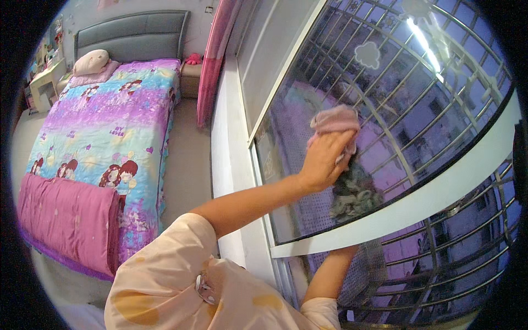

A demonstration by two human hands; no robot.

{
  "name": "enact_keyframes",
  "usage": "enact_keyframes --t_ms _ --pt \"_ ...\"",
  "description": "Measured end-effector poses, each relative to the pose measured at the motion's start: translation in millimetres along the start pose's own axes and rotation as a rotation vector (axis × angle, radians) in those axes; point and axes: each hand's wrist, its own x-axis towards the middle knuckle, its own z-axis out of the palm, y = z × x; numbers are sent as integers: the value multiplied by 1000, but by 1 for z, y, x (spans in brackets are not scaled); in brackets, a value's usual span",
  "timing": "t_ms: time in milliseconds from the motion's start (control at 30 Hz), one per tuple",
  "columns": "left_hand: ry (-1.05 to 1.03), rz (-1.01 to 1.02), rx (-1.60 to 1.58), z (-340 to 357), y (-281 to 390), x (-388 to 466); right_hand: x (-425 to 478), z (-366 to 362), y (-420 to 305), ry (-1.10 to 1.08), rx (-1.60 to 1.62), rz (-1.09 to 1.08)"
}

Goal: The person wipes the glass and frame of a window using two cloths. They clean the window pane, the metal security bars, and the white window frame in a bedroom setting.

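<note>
My left hand (326,159) presses a folded pink cloth (336,119) to the inner face of a window pane (305,202). Its fingers are bent over the cloth. My right forearm (332,272) reaches through the opening at the side of the sash and passes behind the white window frame (396,218). The right hand itself is hidden there. A crumpled grey-green shape (357,198) shows in the glass below my left hand; whether it lies behind the pane or is a reflection, I cannot tell. A cloud-shaped sticker (367,55) is on the pane.
Metal security bars (445,264) stand outside the window. A white sill (235,165) runs along my left, with a pink curtain (212,70) at its far end. Farther left is a bed (103,111) with a folded pink quilt (66,218), beside a bedside cabinet (191,80).
</note>
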Motion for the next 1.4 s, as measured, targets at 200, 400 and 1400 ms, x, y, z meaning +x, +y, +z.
enact_keyframes --t_ms 200,400,1400 --pt "176 -79 -89 12 -54 32 20 -44 20 90 -8 13" --pt "203 -366 -65 10 -90 -58 -19 11 60 280 -312 368" --pt "-109 -727 -356 3 -21 -186 -30 -110 111 151 -460 382"
